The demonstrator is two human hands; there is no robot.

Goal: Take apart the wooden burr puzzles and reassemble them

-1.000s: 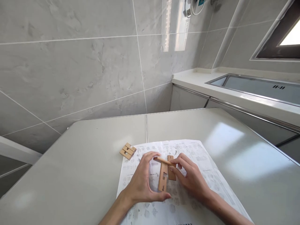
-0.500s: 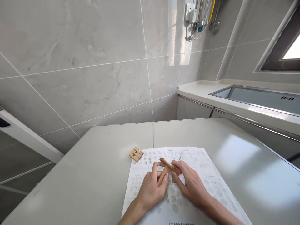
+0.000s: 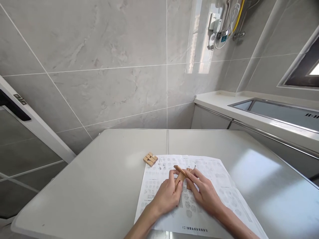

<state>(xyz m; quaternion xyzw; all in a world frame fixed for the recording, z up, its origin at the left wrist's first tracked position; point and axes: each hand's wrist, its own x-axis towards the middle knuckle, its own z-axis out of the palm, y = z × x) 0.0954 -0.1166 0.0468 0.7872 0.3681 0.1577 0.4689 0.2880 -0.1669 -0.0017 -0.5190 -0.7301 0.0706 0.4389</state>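
Observation:
My left hand (image 3: 167,195) is closed round a light wooden puzzle piece (image 3: 179,178) that slants up toward the middle. A second wooden stick (image 3: 179,170) lies across its upper end. My right hand (image 3: 205,192) pinches this crossing stick near its lower right end. Another wooden piece (image 3: 188,186) stands partly hidden behind the right fingers, and I cannot tell whether it is joined to the others. Under both hands lies a printed paper sheet (image 3: 171,217) with rows of small diagrams. At its upper left corner rests a small group of notched wooden pieces (image 3: 150,159), side by side.
The pale table (image 3: 99,186) has a seam across it and reaches to the grey tiled wall (image 3: 124,93). On the right runs a white counter (image 3: 214,99) with a sink (image 3: 279,111). A white-framed door (image 3: 42,129) stands at the left.
The camera view has turned slightly, so the whole scene sits further right. My right fingers have shifted a little on the crossing stick; both hands keep their hold on the wooden pieces.

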